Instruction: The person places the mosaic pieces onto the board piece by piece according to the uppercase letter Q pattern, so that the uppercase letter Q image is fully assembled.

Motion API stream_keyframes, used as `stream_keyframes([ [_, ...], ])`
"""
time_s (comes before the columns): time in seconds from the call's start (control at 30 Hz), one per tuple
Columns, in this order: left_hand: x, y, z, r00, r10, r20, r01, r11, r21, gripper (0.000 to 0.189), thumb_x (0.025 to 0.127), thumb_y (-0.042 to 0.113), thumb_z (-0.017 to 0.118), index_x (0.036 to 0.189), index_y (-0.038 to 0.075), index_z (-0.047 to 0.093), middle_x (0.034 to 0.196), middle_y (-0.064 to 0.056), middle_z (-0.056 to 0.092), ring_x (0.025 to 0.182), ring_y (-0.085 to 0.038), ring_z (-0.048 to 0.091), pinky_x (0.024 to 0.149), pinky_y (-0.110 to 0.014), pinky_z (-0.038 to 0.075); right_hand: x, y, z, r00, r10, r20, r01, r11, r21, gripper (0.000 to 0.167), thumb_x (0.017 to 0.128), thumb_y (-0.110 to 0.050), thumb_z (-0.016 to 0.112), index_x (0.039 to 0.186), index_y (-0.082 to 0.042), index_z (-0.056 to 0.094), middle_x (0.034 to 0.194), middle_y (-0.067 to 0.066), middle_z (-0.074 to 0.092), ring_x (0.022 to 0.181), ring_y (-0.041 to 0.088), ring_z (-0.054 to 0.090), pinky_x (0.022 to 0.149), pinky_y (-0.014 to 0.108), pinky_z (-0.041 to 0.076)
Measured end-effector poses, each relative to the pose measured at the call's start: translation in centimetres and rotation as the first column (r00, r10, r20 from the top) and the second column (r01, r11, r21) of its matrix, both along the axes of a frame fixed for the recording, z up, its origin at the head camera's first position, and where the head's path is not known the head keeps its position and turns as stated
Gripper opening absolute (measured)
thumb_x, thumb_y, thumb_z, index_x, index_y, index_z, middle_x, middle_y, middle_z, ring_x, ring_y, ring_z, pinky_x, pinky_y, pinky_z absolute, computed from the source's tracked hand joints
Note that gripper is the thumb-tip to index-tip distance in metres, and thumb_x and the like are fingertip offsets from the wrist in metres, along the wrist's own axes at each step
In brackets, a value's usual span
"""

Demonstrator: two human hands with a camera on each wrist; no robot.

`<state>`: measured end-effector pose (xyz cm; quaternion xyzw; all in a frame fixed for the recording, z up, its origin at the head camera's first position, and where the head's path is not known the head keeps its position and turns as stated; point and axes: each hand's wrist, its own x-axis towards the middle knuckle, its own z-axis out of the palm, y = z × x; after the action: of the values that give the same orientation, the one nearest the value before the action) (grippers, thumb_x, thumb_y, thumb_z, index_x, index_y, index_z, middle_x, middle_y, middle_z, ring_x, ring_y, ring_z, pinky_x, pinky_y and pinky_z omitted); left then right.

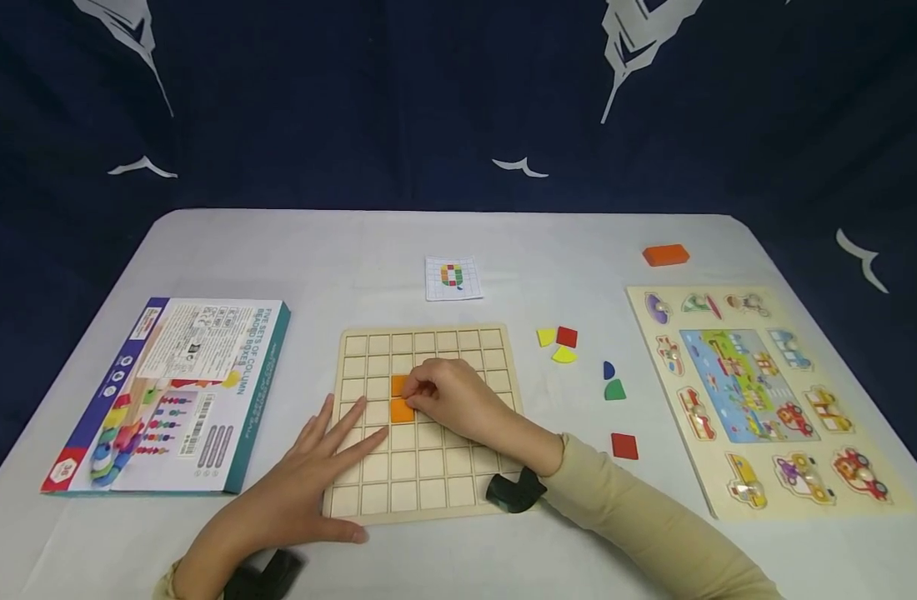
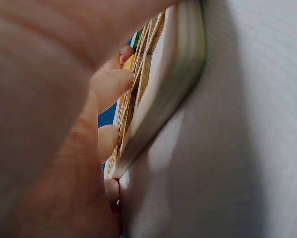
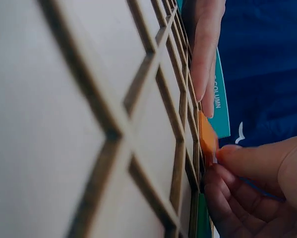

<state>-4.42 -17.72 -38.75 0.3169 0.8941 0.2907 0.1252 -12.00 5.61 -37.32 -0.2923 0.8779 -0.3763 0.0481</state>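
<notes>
A wooden grid board (image 1: 417, 483) lies flat in front of me. Two orange square tiles (image 1: 402, 410) sit in neighbouring cells, one above the other. My right hand (image 1: 458, 400) is over the board, thumb and fingertips together beside these tiles. In the right wrist view the fingers pinch a small tile (image 3: 214, 158), mostly hidden, close to an orange tile (image 3: 206, 134). Part of a green piece (image 3: 203, 218) shows below that hand. My left hand (image 1: 301, 475) is spread at the board's left side, fingertips resting on its cells, thumb near the front edge.
A pattern card (image 1: 454, 279) lies behind the board. Right of it are yellow pieces (image 1: 564, 355), red tiles (image 1: 624, 446), a blue piece (image 1: 608, 369) and a green piece (image 1: 614, 390). A boxed set (image 1: 203, 392) lies left; a picture puzzle (image 1: 751, 383) and orange block (image 1: 665, 255) lie right.
</notes>
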Motion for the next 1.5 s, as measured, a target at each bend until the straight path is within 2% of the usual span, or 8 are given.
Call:
stream_keyframes([
  [0.23,-0.1,0.1,0.0,0.999,0.026,0.03,-0.026,1.0,0.0,0.106,0.058,0.05,0.083,0.147,0.026,0.032,0.156,-0.002,0.003,0.137,-0.032,-0.015,0.107,-0.054,0.0,-0.2,2.4,1.5,0.999,-0.011,0.039,0.014,0.998,-0.064,0.007,0.085,-0.005,0.067,0.091,-0.006,0.071,0.083,-0.005,0.064,0.073,0.008,0.056,0.067,0.023,0.049],
  [0.5,0.0,0.2,0.0,0.999,0.025,0.033,-0.026,0.999,0.026,0.107,0.056,0.045,0.086,0.147,0.026,0.033,0.156,-0.003,0.004,0.137,-0.033,-0.015,0.107,-0.053,-0.002,-2.5,8.0,3.3,0.972,-0.224,0.073,0.232,0.961,-0.151,0.013,0.087,-0.003,0.065,0.098,0.0,0.07,0.098,0.01,0.067,0.09,0.019,0.061,0.077,0.035,0.05],
  [0.83,0.3,0.2,-0.3,0.999,0.012,0.043,-0.014,0.999,0.045,0.105,0.058,0.05,0.083,0.147,0.027,0.032,0.156,-0.003,0.003,0.137,-0.034,-0.016,0.107,-0.051,-0.004,-3.5,14.2,2.7,0.865,-0.491,0.1,0.501,0.856,-0.132,0.019,0.091,-0.006,0.059,0.107,0.003,0.066,0.108,0.016,0.063,0.099,0.029,0.057,0.08,0.043,0.047],
  [0.97,0.3,0.2,-0.3,0.998,0.018,0.052,-0.021,0.999,0.047,0.105,0.057,0.053,0.081,0.147,0.028,0.032,0.156,-0.002,0.003,0.137,-0.033,-0.017,0.107,-0.05,-0.005,-3.6,15.3,2.2,0.81,-0.575,0.118,0.584,0.808,-0.076,0.022,0.091,-0.009,0.059,0.109,0.002,0.065,0.112,0.016,0.061,0.102,0.03,0.054,0.082,0.047,0.044],
  [1.03,0.2,0.1,-0.2,0.999,0.021,0.049,-0.023,0.999,0.048,0.105,0.058,0.054,0.081,0.147,0.028,0.032,0.156,-0.002,0.003,0.137,-0.033,-0.017,0.107,-0.05,-0.005,-3.6,15.6,1.9,0.78,-0.614,0.12,0.621,0.783,-0.029,0.022,0.09,-0.01,0.059,0.108,0.0,0.066,0.111,0.014,0.062,0.098,0.028,0.054,0.076,0.045,0.046],
  [1.1,0.2,0.1,-0.2,0.998,0.028,0.048,-0.03,0.998,0.052,0.105,0.057,0.054,0.081,0.147,0.028,0.032,0.156,-0.002,0.003,0.137,-0.033,-0.017,0.107,-0.05,-0.005,-3.7,15.7,1.4,0.768,-0.628,0.126,0.631,0.775,0.016,0.022,0.09,-0.009,0.06,0.109,0.001,0.066,0.11,0.015,0.062,0.095,0.028,0.055,0.073,0.043,0.047],
  [1.3,0.2,0.0,-0.3,0.999,0.024,0.039,-0.026,0.998,0.049,0.106,0.057,0.052,0.082,0.147,0.027,0.032,0.156,-0.003,0.003,0.137,-0.033,-0.017,0.107,-0.05,-0.006,-3.6,16.1,0.4,0.765,-0.616,0.186,0.605,0.787,0.119,0.026,0.091,-0.007,0.059,0.114,0.005,0.063,0.111,0.022,0.061,0.097,0.033,0.054,0.084,0.042,0.046],
  [1.5,0.1,0.0,-0.3,0.999,0.027,0.035,-0.028,0.999,0.021,0.108,0.056,0.049,0.084,0.147,0.028,0.031,0.156,0.0,0.001,0.137,-0.031,-0.017,0.108,-0.046,-0.006,-3.2,15.9,-0.1,0.759,-0.636,0.14,0.622,0.772,0.129,0.027,0.088,-0.003,0.062,0.113,0.005,0.064,0.1,0.021,0.059,0.084,0.03,0.052,0.069,0.032,0.045],
])
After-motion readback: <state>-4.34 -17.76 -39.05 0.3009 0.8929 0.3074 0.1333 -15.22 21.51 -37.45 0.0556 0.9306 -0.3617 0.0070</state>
